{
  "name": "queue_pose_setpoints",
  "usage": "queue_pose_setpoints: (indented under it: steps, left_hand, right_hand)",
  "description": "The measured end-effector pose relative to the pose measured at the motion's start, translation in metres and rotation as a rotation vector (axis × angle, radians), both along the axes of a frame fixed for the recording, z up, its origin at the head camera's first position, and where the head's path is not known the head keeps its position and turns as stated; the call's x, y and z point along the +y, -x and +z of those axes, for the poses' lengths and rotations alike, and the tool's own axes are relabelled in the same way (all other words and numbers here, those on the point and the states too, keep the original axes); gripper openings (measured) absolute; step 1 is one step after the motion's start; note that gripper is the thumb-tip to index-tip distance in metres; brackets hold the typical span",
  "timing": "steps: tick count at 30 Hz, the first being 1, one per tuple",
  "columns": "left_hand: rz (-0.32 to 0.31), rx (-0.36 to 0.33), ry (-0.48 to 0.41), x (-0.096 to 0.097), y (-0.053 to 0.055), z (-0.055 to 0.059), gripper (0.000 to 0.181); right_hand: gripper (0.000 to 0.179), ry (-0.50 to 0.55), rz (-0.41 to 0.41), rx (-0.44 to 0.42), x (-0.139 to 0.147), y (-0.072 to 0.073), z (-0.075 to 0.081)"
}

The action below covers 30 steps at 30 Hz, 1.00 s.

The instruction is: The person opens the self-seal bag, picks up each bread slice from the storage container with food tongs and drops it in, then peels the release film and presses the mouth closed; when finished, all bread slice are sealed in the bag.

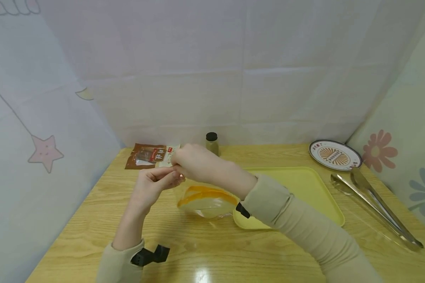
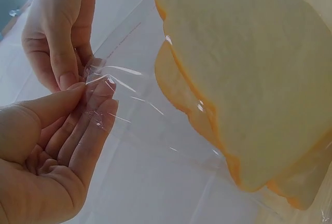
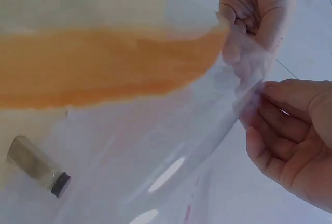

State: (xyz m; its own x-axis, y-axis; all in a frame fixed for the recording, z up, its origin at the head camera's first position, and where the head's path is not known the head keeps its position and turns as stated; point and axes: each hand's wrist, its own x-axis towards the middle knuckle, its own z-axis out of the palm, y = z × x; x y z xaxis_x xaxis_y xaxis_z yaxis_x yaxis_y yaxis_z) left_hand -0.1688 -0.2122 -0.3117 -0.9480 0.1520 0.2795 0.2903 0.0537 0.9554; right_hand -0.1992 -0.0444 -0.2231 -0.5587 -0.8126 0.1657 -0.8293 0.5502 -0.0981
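A clear plastic bag (image 2: 129,141) holds pale bread slices (image 1: 209,206) with orange-brown crusts, hanging tilted over the table in front of me. Up at the bag's gathered end, my left hand (image 1: 150,186) pinches the film between thumb and fingers. My right hand (image 1: 198,163) meets it there and pinches the same end, its forearm crossing above the bread. In the left wrist view, the bread slices (image 2: 249,68) overlap inside the film, and the fingertips of both hands almost touch. Part of the bag is hidden behind the right hand in the head view.
Behind the hands lie a brown packet (image 1: 146,156) and a small jar with a black cap (image 1: 211,143). A yellow tray (image 1: 304,192) is to the right. Farther right are a patterned plate (image 1: 334,155) and metal tongs (image 1: 379,208). Printed cloth walls enclose the table.
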Motion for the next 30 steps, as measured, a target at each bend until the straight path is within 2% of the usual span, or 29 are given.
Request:
queue_pose_setpoints:
  steps: [5, 10, 17, 25, 30]
  left_hand:
    - [0.044, -0.026, 0.038, 0.0, -0.001, 0.0, 0.014]
    - [0.049, -0.022, 0.025, 0.002, 0.0, 0.0, 0.014]
    - [0.031, -0.001, -0.023, 0.005, 0.0, 0.0, 0.016]
    - [0.027, 0.011, -0.044, 0.006, 0.0, 0.001, 0.018]
    - [0.016, 0.017, -0.061, 0.004, 0.001, 0.0, 0.014]
  right_hand:
    - [0.025, 0.019, 0.006, 0.094, 0.001, -0.001, -0.006]
    - [0.024, 0.06, 0.019, 0.133, 0.003, -0.001, -0.01]
    - [0.019, 0.142, 0.001, 0.159, 0.006, 0.001, -0.013]
    - [0.019, 0.263, 0.009, 0.138, 0.006, 0.003, -0.018]
    - [0.02, 0.336, -0.055, 0.184, 0.01, 0.01, -0.02]
